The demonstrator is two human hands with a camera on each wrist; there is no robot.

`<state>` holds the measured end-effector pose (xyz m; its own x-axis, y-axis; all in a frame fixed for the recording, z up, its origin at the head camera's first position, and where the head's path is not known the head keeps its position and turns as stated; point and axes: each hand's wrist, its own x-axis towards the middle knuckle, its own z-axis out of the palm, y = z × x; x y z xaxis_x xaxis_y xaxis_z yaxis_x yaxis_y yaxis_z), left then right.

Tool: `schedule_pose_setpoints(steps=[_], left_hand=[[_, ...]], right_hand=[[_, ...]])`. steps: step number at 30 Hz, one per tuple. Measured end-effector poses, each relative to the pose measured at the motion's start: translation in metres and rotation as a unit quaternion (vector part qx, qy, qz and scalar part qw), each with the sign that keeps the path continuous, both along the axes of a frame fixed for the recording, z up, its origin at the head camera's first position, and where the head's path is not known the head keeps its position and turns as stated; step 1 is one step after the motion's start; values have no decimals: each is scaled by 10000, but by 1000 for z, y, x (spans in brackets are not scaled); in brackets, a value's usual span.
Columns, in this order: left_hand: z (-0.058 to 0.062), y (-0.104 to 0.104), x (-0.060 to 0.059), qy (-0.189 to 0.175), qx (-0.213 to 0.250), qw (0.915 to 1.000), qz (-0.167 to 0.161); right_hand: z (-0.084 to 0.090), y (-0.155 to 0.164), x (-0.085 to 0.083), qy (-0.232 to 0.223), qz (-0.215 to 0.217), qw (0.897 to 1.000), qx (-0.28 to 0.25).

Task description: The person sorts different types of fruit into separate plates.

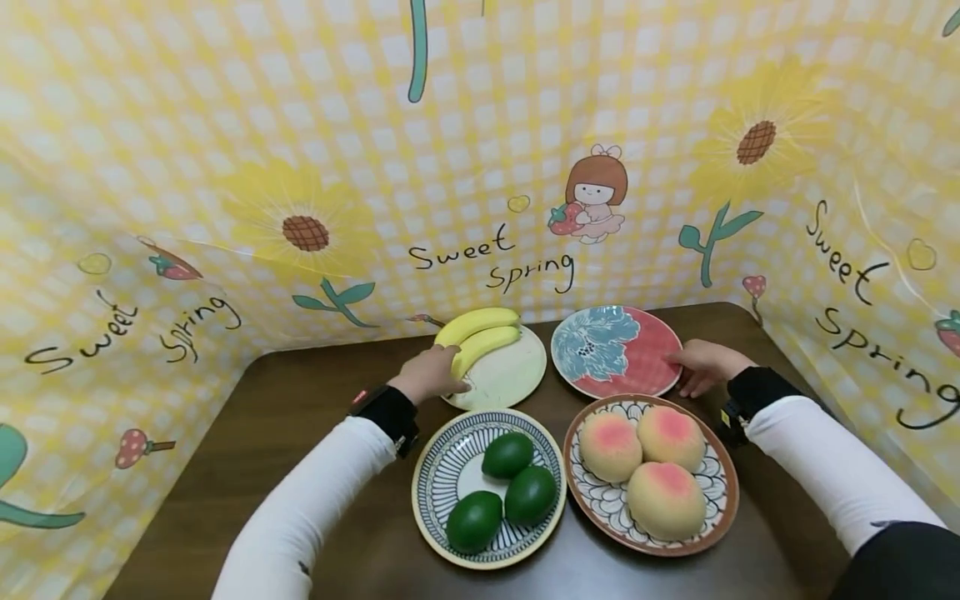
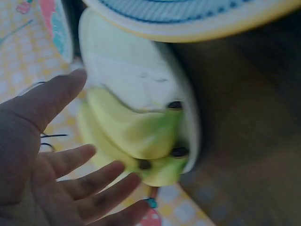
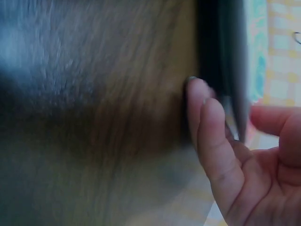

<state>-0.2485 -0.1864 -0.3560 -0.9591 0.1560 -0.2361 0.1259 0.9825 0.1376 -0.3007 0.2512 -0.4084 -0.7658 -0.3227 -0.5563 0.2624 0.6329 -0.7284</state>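
Yellow bananas (image 1: 483,343) lie on the left side of a pale cream plate (image 1: 517,375) at the back of the table. My left hand (image 1: 427,372) is beside their stem ends, at the plate's left edge. In the left wrist view its fingers (image 2: 108,188) are spread and loosely straight, overlapping the bananas (image 2: 136,129). My right hand (image 1: 705,365) pinches the right rim of a red plate with a blue flower (image 1: 630,354). From the right wrist view, the thumb lies over that plate's rim (image 3: 241,70) and the fingers (image 3: 216,136) reach beneath it.
In front stands a blue-patterned plate (image 1: 435,492) with green, lime-like fruits (image 1: 474,521). Right of it, a brown-rimmed plate (image 1: 731,508) bears peach-like fruits (image 1: 667,500). All stand on a dark wooden table (image 1: 300,433). Yellow checked cloth (image 1: 465,167) walls the back and sides.
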Motion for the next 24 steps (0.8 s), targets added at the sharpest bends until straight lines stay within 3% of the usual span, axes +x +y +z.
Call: schedule_pose_setpoints(steps=[2, 5, 12, 15, 24], left_hand=[[-12, 2, -3, 125, -5, 9999, 9], [-22, 4, -8, 345, -18, 9994, 71], [-22, 7, -26, 893, 408, 9948, 279], [-24, 6, -36, 917, 681, 9921, 513], [-42, 4, -60, 1159, 807, 9865, 824]], right_hand=[[-6, 6, 0, -10, -75, 10000, 24], [-10, 8, -2, -15, -105, 9999, 14], [-8, 2, -8, 104, -177, 9998, 26], [-6, 1, -7, 169, -207, 9996, 39], [-12, 4, -5, 273, -269, 9993, 16]])
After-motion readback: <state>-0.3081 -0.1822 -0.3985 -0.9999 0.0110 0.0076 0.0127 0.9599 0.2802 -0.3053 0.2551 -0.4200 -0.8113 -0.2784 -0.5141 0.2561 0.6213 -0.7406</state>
